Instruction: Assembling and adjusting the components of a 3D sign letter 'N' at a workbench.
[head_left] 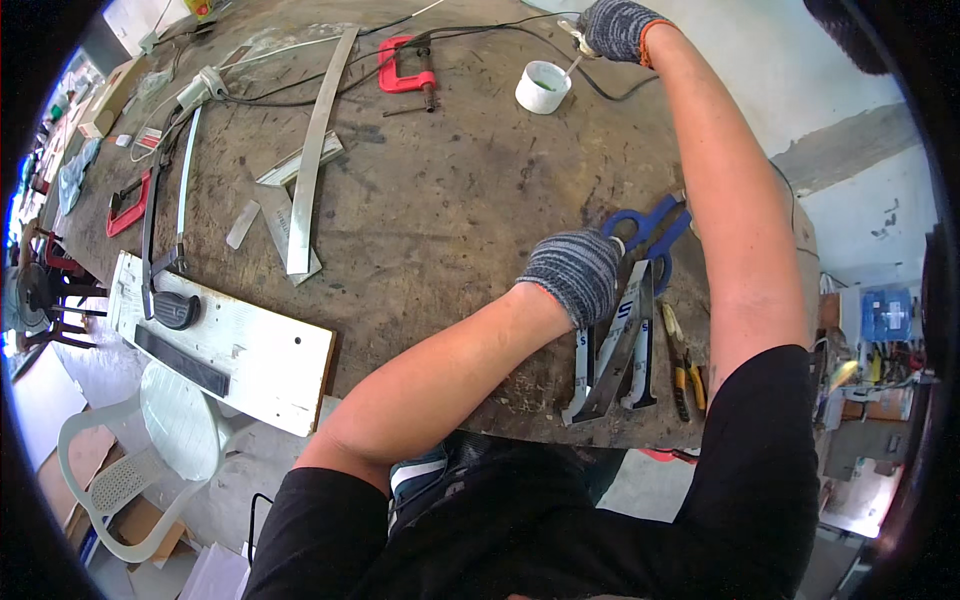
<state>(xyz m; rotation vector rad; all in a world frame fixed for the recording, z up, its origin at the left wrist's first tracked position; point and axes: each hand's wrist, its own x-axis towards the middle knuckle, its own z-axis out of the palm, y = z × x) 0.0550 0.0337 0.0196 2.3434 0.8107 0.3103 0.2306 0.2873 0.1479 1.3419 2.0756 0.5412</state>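
My left hand (575,275), in a grey striped glove, is closed at the upper end of bent metal strips (612,345) near the table's front edge. Its fingers partly hide what they grip. Just beyond it lie large blue-handled scissors (665,235), their blades hidden behind the hand and strips. At the far side, my gloved right hand (622,30) pinches a thin stick (574,64). The stick's lower end dips into a small white tub (543,87) with pale green contents.
Yellow-and-black pliers (684,365) lie right of the strips. Red C-clamps (407,68), a long curved metal strip (318,150) and black cables (500,28) rest on the worn table (430,200). A white board (255,360) juts past the left edge, above a pale plastic chair (180,420).
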